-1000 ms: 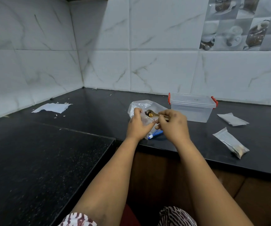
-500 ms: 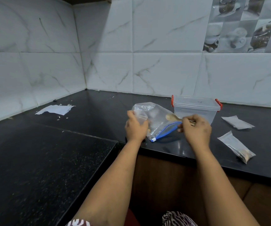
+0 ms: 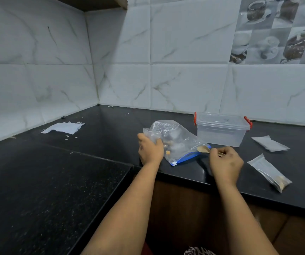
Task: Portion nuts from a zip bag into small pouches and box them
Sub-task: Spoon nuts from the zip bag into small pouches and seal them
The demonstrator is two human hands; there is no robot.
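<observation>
A clear zip bag (image 3: 177, 140) with a blue seal lies on the black counter (image 3: 102, 133), a few nuts showing inside. My left hand (image 3: 150, 150) grips its left side, bunching the plastic. My right hand (image 3: 225, 162) holds a small wooden spoon (image 3: 204, 149) by the handle, its bowl at the bag's blue mouth. A clear plastic box (image 3: 221, 128) with red clips stands just behind, lid on. To the right lie two small pouches: a flat one (image 3: 269, 143) farther back and a nearer one (image 3: 269, 172) with nuts at its bottom end.
A torn white paper (image 3: 63, 127) with scraps around it lies at the back left near the tiled wall. The counter turns an L-corner, with its front edge just beneath my wrists. Brown cabinet fronts are below.
The spoon has come out of the bag and my right hand has moved right with it. The bag has tipped over and now lies flatter, with its mouth toward the right.
</observation>
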